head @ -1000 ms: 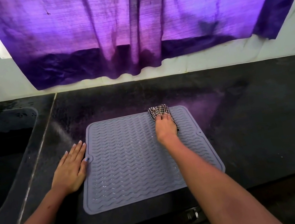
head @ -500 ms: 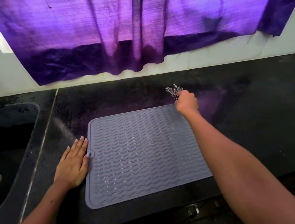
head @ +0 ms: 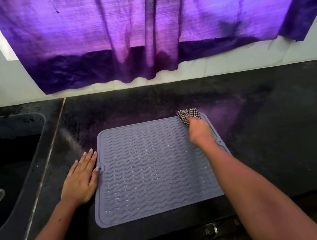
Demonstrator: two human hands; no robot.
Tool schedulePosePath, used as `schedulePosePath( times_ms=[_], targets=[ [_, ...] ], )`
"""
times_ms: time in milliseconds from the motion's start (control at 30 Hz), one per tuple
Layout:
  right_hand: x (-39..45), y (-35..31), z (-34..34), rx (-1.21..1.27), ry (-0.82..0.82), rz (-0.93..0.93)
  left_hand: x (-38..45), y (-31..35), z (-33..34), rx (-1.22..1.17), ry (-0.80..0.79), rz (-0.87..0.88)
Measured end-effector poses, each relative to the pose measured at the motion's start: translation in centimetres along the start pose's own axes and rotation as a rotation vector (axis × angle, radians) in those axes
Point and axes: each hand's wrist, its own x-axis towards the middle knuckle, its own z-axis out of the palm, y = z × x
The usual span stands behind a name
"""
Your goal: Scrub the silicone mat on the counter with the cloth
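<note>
Black counter (head: 262, 144), wavy-ribbed mat (head: 151, 169), checked cloth (head: 187, 114).

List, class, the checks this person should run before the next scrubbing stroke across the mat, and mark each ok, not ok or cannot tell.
1. Cloth in hand: the right hand grips the checked cloth: ok.
2. Cloth on the mat: it sits at the far right corner of the silicone mat, partly over the edge: ok.
3. Mat braced: the left hand lies flat on the counter, thumb tip on the mat's left edge: ok.
4. Mat flat on the counter: ok.
5. Mat clean yet: wet glints show, dirt unclear: cannot tell.
</note>
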Motion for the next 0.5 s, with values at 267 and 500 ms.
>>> schedulePosePath(
  times_ms=[267, 500],
  targets=[
    [1.6, 2.0, -5.7, 0.411, -0.01, 0.281, 0.0, 0.0, -0.2, -0.007, 0.003, -0.005],
    [-2.2, 2.2, -0.2, 0.044, 0.038, 0.124, 0.1, -0.1, 0.0, -0.013, 0.003, -0.002]
  ],
)
